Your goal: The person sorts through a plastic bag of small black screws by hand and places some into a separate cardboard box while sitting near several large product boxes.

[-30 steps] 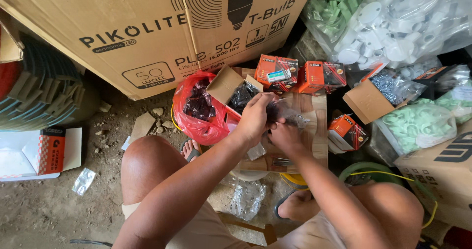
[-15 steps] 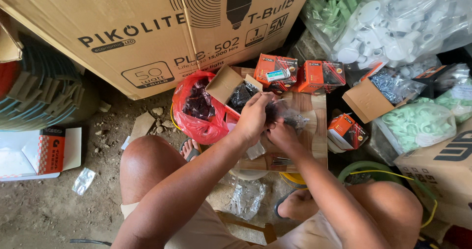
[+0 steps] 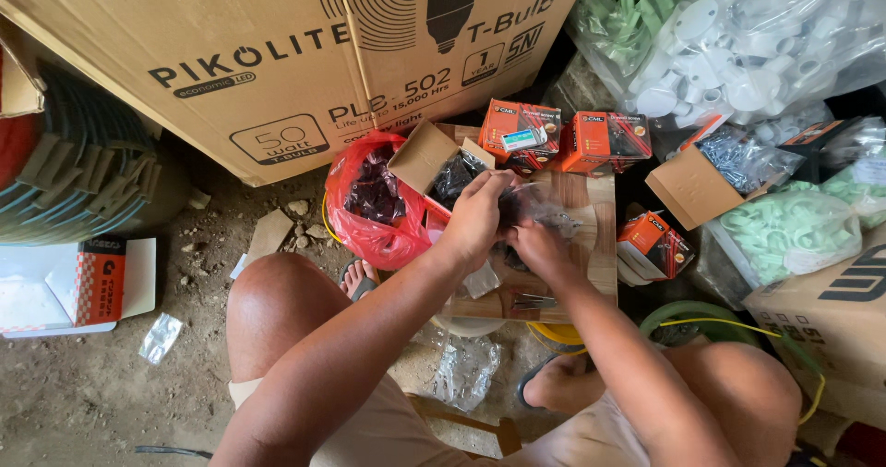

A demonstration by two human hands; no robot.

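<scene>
Over a wooden board [image 3: 591, 245] my two hands meet on a small clear plastic bag [image 3: 535, 210] with dark small parts inside. My left hand [image 3: 475, 222] pinches the bag's upper edge. Just below it, my right hand [image 3: 537, 250] holds the bag's lower part. Behind the hands stands an open brown carton [image 3: 423, 153] with a bag of dark parts [image 3: 454, 173]. A red plastic bag [image 3: 365, 210] holding more dark parts lies left of my left hand.
A large cardboard carton [image 3: 277, 52] fills the back. Several small orange boxes [image 3: 591, 139] lie beyond the board. Bags of white fittings [image 3: 738, 42] and green clips [image 3: 784, 232] sit at the right. An open white-and-red box [image 3: 83, 282] lies on the dirt floor, left.
</scene>
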